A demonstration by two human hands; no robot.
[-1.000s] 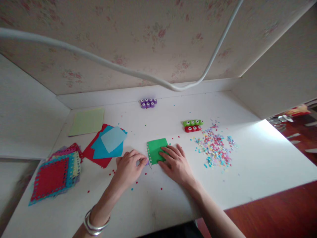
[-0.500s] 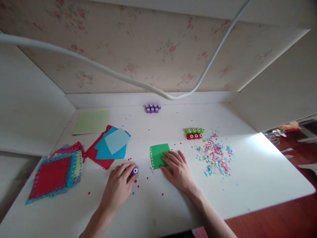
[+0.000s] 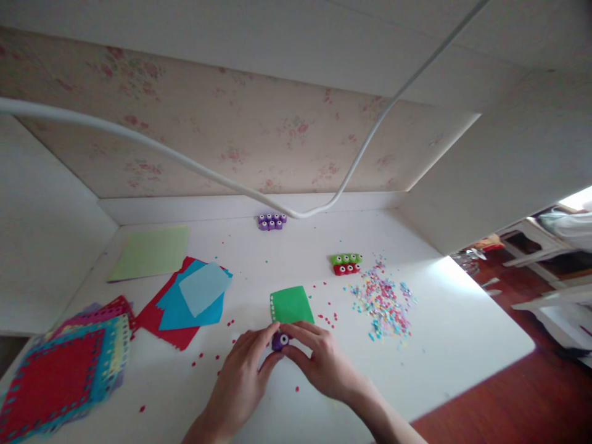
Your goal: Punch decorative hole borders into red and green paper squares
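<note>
A small purple craft punch (image 3: pixel 280 341) with a white-ringed button sits between my two hands at the near edge of a green paper sheet (image 3: pixel 291 304). My left hand (image 3: pixel 245 370) pinches the punch from the left. From the right, the thumb and fingers of my right hand (image 3: pixel 324 362) close on it too. Punched holes run down the left side of the green sheet. Its near edge is partly hidden by my fingers and the punch, so I cannot tell whether paper is inside the punch.
Several purple punches (image 3: pixel 272 222) stand at the back, with green and red punches (image 3: pixel 346 264) at right. Beside those spreads a confetti pile (image 3: pixel 386 299). Punched-edge sheets (image 3: pixel 55 382), coloured papers (image 3: pixel 194 296) and a pale green pad (image 3: pixel 150 251) lie left. A white cable (image 3: pixel 203 169) hangs in front.
My right hand has left the green sheet and come to the punch. My left hand has brought the punch rightward to the sheet's near edge. The view has shifted, too.
</note>
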